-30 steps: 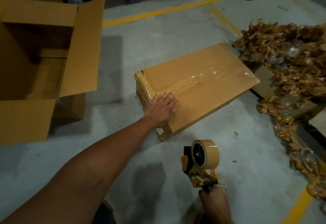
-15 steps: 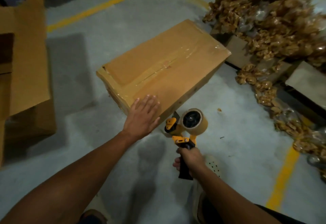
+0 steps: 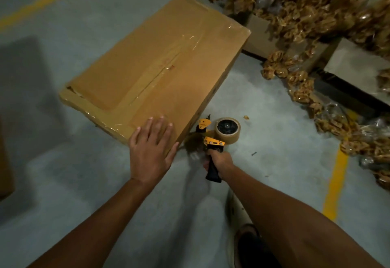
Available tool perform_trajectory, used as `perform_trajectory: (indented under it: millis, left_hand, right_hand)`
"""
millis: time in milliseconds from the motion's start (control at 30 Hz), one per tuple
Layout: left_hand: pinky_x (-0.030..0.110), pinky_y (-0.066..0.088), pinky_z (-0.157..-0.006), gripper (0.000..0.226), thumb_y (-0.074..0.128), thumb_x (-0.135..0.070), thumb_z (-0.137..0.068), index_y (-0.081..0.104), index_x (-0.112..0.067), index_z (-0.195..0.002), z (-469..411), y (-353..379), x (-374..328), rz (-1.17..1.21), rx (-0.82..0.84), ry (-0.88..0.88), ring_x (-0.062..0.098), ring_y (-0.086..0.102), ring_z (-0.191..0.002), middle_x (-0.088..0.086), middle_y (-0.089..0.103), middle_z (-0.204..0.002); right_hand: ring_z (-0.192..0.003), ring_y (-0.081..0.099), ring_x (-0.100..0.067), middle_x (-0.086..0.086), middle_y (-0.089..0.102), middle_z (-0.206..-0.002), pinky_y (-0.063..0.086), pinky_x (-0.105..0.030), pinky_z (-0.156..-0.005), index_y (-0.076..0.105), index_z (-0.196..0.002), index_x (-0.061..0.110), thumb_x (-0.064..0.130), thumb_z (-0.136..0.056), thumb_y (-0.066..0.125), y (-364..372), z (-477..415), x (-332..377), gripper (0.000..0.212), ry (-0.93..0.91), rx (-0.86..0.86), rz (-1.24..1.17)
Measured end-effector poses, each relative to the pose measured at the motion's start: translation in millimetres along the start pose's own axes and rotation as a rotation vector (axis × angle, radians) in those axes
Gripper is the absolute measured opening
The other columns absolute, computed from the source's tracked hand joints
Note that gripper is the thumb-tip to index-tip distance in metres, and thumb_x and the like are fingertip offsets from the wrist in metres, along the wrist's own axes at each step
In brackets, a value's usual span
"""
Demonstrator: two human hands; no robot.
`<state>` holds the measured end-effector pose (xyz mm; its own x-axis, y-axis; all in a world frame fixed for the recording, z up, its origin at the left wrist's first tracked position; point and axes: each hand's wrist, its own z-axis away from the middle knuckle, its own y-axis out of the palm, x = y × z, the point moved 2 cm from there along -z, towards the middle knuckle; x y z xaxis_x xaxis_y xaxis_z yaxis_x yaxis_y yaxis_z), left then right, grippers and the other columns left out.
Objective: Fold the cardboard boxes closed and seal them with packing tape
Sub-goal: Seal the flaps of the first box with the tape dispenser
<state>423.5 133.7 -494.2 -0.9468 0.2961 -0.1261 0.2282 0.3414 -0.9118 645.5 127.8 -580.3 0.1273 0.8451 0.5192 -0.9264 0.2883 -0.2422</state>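
Observation:
A closed brown cardboard box (image 3: pixel 160 60) lies on the concrete floor, with clear tape along its centre seam and over its near-left edge. My left hand (image 3: pixel 150 147) rests flat, fingers spread, on the box's near corner. My right hand (image 3: pixel 217 161) grips the black handle of a yellow tape dispenser (image 3: pixel 213 139) carrying a roll of brown tape (image 3: pixel 228 129). The dispenser sits right beside the box's near corner, its front end against the side wall.
Heaps of crumpled brown tape and plastic (image 3: pixel 312 12) lie at the right among flat cardboard pieces (image 3: pixel 356 65). A yellow floor line (image 3: pixel 335 183) runs at the right. Part of another box (image 3: pixel 5 172) shows at the left edge. My shoe (image 3: pixel 247 246) is below.
The view has moved closer to the box and the open box at the left has left the frame. My right hand has brought the dispenser up to the box's near corner.

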Motion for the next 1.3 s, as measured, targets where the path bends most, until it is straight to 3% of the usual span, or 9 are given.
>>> perform_trajectory:
  millis: [100, 300, 433, 533, 600, 833, 1033, 1133, 1300]
  left_hand:
    - [0.054, 0.022, -0.112, 0.054, 0.046, -0.052, -0.094, 0.059, -0.02, -0.136, -1.7, -4.8, 2.6, 0.009, 0.007, -0.067, 0.035, 0.038, -0.14, 0.01, 0.046, -0.151]
    - [0.039, -0.008, -0.123, 0.091, 0.021, -0.069, -0.096, 0.009, -0.002, -0.157, -9.2, -19.4, -11.0, 0.438, -0.091, -0.57, 0.031, -0.01, -0.153, 0.023, -0.006, -0.164]
    - [0.023, -0.01, -0.12, 0.089, 0.032, -0.058, -0.098, -0.008, -0.002, -0.154, -18.7, -26.6, -13.5, 0.741, -0.202, -0.872, 0.013, -0.018, -0.15, 0.016, -0.016, -0.163]
    - [0.038, 0.016, -0.124, 0.074, 0.025, -0.042, -0.103, -0.004, 0.005, -0.153, -26.5, -26.0, 8.0, 0.848, -0.252, -0.998, 0.029, 0.002, -0.152, 0.02, -0.009, -0.162]
    - [0.011, 0.022, -0.114, 0.064, 0.008, -0.041, -0.108, 0.005, 0.002, -0.155, -28.0, -20.5, 33.8, 0.913, -0.268, -1.094, 0.012, 0.025, -0.146, 0.009, 0.005, -0.162]
    - [0.04, 0.024, -0.12, 0.074, 0.023, -0.074, -0.094, 0.014, -0.037, -0.157, -27.1, 2.2, 117.3, 1.073, -0.136, -1.112, 0.02, 0.032, -0.145, 0.0, 0.026, -0.163]
    - [0.027, 0.008, -0.122, 0.07, 0.034, -0.039, -0.107, -0.005, -0.014, -0.158, -73.5, -2.9, 204.4, 0.98, -0.17, -1.158, 0.017, 0.01, -0.152, 0.005, 0.002, -0.167]
    - [0.027, 0.03, -0.112, 0.048, 0.032, -0.028, -0.107, 0.029, -0.015, -0.153, -82.1, 4.1, 222.6, 0.948, -0.138, -1.088, 0.021, 0.039, -0.139, 0.006, 0.04, -0.154]
    - [0.029, 0.035, -0.074, 0.024, 0.03, -0.023, -0.106, 0.05, -0.009, -0.107, -81.1, -0.6, 211.9, 0.812, -0.175, -1.108, 0.025, 0.053, -0.093, 0.008, 0.058, -0.102]
  right_hand:
    - [-0.083, 0.068, -0.033, -0.012, 0.071, -0.091, 0.058, -0.045, -0.078, 0.068, -0.093, 0.011, 0.039, -0.066, 0.073, -6.7, -24.0, -5.3, 0.04, -0.032, -0.112, 0.225]
    - [-0.104, 0.061, -0.038, -0.02, 0.063, -0.113, 0.052, -0.044, -0.086, 0.06, -0.117, 0.003, 0.021, -0.088, 0.06, 7.2, 28.2, 34.2, 0.034, -0.149, -0.383, 0.18]
    - [-0.113, 0.054, -0.026, -0.014, 0.057, -0.12, 0.038, -0.022, -0.095, 0.064, -0.111, 0.006, 0.003, -0.084, 0.054, 58.4, 122.8, 84.5, 0.029, -0.878, -0.479, 0.029]
    - [-0.103, 0.057, -0.019, -0.011, 0.062, -0.109, 0.042, -0.021, -0.088, 0.068, -0.087, 0.007, 0.017, -0.085, 0.049, 116.4, 170.3, 94.0, 0.021, -1.438, -0.149, 0.299]
    - [-0.106, 0.059, -0.024, -0.01, 0.064, -0.114, 0.048, -0.034, -0.09, 0.07, -0.089, 0.009, 0.026, -0.092, 0.043, 147.1, 170.7, 93.9, 0.032, -1.572, 0.067, 0.609]
    - [-0.148, 0.026, -0.025, -0.008, 0.034, -0.157, 0.029, -0.048, -0.117, 0.032, -0.151, 0.013, 0.034, -0.1, 0.023, 170.3, 139.2, 70.9, 0.056, -1.622, 0.036, 1.312]
    - [-0.109, 0.052, -0.029, -0.011, 0.053, -0.122, 0.048, -0.047, -0.087, 0.049, -0.122, 0.014, 0.034, -0.091, 0.053, 188.3, 154.2, 87.8, 0.037, -1.64, -0.126, 1.533]
    - [-0.088, 0.052, -0.026, -0.006, 0.056, -0.1, 0.041, -0.04, -0.069, 0.054, -0.103, 0.017, 0.047, -0.085, 0.056, 211.2, 162.0, 112.7, 0.034, -1.707, -0.261, 1.502]
    - [-0.121, 0.042, -0.033, -0.013, 0.044, -0.135, 0.036, -0.051, -0.094, 0.046, -0.127, 0.021, 0.068, -0.078, 0.044, 213.0, 147.2, 106.8, 0.068, -1.41, -0.329, 1.328]
